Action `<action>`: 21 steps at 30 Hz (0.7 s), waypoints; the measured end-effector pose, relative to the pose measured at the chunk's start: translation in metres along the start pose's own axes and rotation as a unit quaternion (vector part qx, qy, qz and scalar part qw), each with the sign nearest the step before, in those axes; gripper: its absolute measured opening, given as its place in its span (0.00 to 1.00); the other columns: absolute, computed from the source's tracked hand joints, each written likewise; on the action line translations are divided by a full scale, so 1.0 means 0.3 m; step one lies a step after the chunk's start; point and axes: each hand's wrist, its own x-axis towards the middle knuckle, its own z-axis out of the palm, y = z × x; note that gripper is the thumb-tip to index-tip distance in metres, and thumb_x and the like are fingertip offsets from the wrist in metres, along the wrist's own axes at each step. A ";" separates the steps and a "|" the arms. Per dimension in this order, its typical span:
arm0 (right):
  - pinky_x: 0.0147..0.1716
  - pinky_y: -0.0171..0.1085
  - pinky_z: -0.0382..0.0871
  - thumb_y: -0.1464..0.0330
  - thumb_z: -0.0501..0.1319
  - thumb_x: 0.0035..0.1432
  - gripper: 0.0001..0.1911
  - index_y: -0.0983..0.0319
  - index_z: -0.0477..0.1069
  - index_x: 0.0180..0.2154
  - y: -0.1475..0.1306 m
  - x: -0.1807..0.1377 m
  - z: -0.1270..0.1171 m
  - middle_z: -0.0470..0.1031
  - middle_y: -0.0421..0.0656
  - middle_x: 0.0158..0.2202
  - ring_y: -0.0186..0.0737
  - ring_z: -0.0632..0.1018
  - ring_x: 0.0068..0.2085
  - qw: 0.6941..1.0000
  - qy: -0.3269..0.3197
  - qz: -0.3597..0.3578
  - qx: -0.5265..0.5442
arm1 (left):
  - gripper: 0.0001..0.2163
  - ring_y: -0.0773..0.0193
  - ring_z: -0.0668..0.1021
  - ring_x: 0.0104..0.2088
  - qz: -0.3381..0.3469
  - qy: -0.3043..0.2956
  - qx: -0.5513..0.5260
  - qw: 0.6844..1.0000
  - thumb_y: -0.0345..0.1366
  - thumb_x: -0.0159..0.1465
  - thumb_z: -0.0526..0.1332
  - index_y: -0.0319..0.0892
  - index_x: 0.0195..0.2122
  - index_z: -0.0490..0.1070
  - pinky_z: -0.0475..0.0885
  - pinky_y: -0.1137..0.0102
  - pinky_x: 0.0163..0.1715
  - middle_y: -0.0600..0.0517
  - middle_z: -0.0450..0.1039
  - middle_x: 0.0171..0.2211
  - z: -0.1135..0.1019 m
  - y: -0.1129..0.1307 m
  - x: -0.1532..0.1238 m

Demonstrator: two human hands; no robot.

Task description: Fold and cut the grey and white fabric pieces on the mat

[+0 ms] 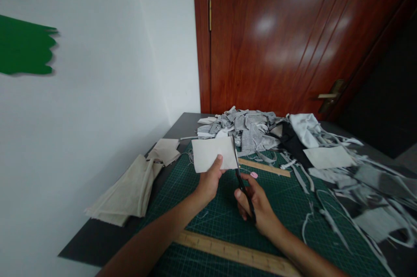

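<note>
My left hand (211, 177) pinches a cream rectangular piece of fabric (208, 153) by its lower edge, thumb on top, and holds it up above the green cutting mat (224, 207). In my right hand (257, 203) is a pair of black-handled scissors (241, 185). Their blades point away from me and lie along the right edge of the fabric. Whether the blades are parted there is too fine to make out. The fingers under the fabric are hidden.
A wooden ruler (234, 253) lies across the near mat, a shorter one (265, 167) farther back. Grey fabric scraps (249, 127) are heaped by the door. Folded cream cloth (130, 190) lies left; more strips and a cream piece (329, 157) lie right. A pink disc (253, 175) rests mid-mat.
</note>
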 end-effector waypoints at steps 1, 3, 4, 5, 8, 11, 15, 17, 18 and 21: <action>0.12 0.29 0.58 0.43 0.66 0.58 0.36 0.60 0.61 0.56 -0.003 0.000 0.001 0.62 0.28 0.19 0.28 0.61 0.15 1.000 -0.001 0.001 0.000 | 0.32 0.47 0.81 0.52 0.000 0.000 0.000 1.000 0.45 0.57 0.75 0.41 0.61 0.70 0.72 0.50 0.59 0.42 0.80 0.52 0.000 0.000 0.000; 0.12 0.29 0.57 0.43 0.66 0.57 0.37 0.60 0.61 0.56 -0.010 0.000 0.003 0.62 0.28 0.19 0.28 0.61 0.15 1.000 -0.002 0.003 0.001 | 0.32 0.47 0.82 0.52 0.003 -0.001 -0.001 1.000 0.45 0.57 0.75 0.41 0.61 0.70 0.72 0.50 0.59 0.42 0.80 0.53 0.000 0.002 0.000; 0.12 0.29 0.57 0.43 0.66 0.57 0.37 0.60 0.61 0.55 -0.013 0.001 0.004 0.62 0.28 0.19 0.28 0.61 0.15 1.000 -0.004 0.004 0.001 | 0.32 0.48 0.82 0.52 0.003 -0.002 0.000 1.000 0.45 0.57 0.75 0.41 0.61 0.70 0.72 0.50 0.59 0.42 0.80 0.53 0.001 0.002 0.000; 0.13 0.29 0.57 0.43 0.66 0.57 0.37 0.60 0.61 0.55 -0.016 0.001 0.005 0.62 0.28 0.19 0.28 0.61 0.15 1.000 -0.005 0.004 0.002 | 0.32 0.48 0.82 0.52 0.004 -0.003 -0.001 1.000 0.45 0.57 0.75 0.42 0.61 0.70 0.72 0.50 0.59 0.42 0.80 0.53 0.001 0.003 0.000; 0.12 0.29 0.57 0.43 0.66 0.56 0.37 0.60 0.62 0.55 -0.018 0.001 0.008 0.61 0.27 0.18 0.28 0.60 0.14 1.000 -0.004 0.007 0.003 | 0.32 0.48 0.81 0.53 0.001 -0.002 -0.004 1.000 0.45 0.57 0.75 0.42 0.60 0.71 0.72 0.50 0.60 0.42 0.80 0.53 0.001 0.004 -0.001; 0.12 0.29 0.57 0.43 0.67 0.56 0.36 0.60 0.62 0.55 -0.015 0.001 0.007 0.61 0.27 0.18 0.28 0.60 0.14 1.000 0.000 0.008 0.002 | 0.31 0.47 0.81 0.53 -0.003 -0.002 -0.007 1.000 0.46 0.56 0.75 0.41 0.59 0.72 0.71 0.50 0.61 0.42 0.80 0.52 0.001 0.005 0.000; 0.12 0.29 0.57 0.44 0.66 0.57 0.36 0.60 0.62 0.55 -0.012 0.000 0.005 0.61 0.28 0.19 0.28 0.60 0.15 1.000 -0.001 0.004 -0.003 | 0.31 0.47 0.81 0.53 -0.009 -0.010 -0.006 1.000 0.46 0.56 0.75 0.40 0.58 0.72 0.71 0.51 0.61 0.42 0.81 0.51 0.001 0.006 0.001; 0.12 0.29 0.57 0.44 0.67 0.57 0.36 0.60 0.62 0.55 -0.013 -0.001 0.005 0.62 0.28 0.20 0.28 0.60 0.15 1.000 0.000 0.005 -0.002 | 0.31 0.47 0.82 0.52 -0.009 -0.010 -0.005 1.000 0.46 0.56 0.75 0.40 0.58 0.72 0.72 0.51 0.60 0.42 0.81 0.51 0.001 0.006 0.001; 0.12 0.29 0.57 0.44 0.67 0.57 0.36 0.60 0.61 0.55 -0.013 -0.001 0.005 0.62 0.28 0.20 0.28 0.61 0.15 1.000 0.001 0.006 -0.001 | 0.31 0.47 0.82 0.52 -0.008 -0.008 -0.004 1.000 0.46 0.56 0.75 0.40 0.59 0.72 0.72 0.51 0.60 0.42 0.81 0.51 0.001 0.006 0.001; 0.12 0.29 0.57 0.43 0.67 0.56 0.37 0.60 0.62 0.55 -0.014 -0.001 0.005 0.62 0.28 0.19 0.29 0.61 0.15 1.000 0.002 0.012 0.000 | 0.32 0.46 0.82 0.52 -0.002 -0.002 0.000 1.000 0.47 0.56 0.75 0.40 0.60 0.71 0.74 0.50 0.58 0.41 0.80 0.53 0.002 0.007 0.000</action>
